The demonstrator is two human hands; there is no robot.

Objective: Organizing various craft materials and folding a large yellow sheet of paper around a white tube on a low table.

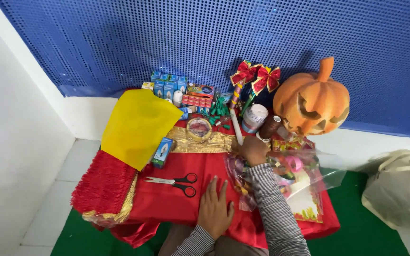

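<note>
While the left hand (213, 207) lies flat with fingers spread and released on the red cloth (167, 199), just right of black-handled scissors (176, 182), the right hand (254, 150) reaches forward over a clear plastic bag of ribbons (243, 180). Its fingers curl downward, but whether they grasp anything cannot be told. Behind it stand a white candle (237, 127), a roll of tape (199, 128), a yellow paper sheet (137, 125) and an orange carved pumpkin (312, 99).
</note>
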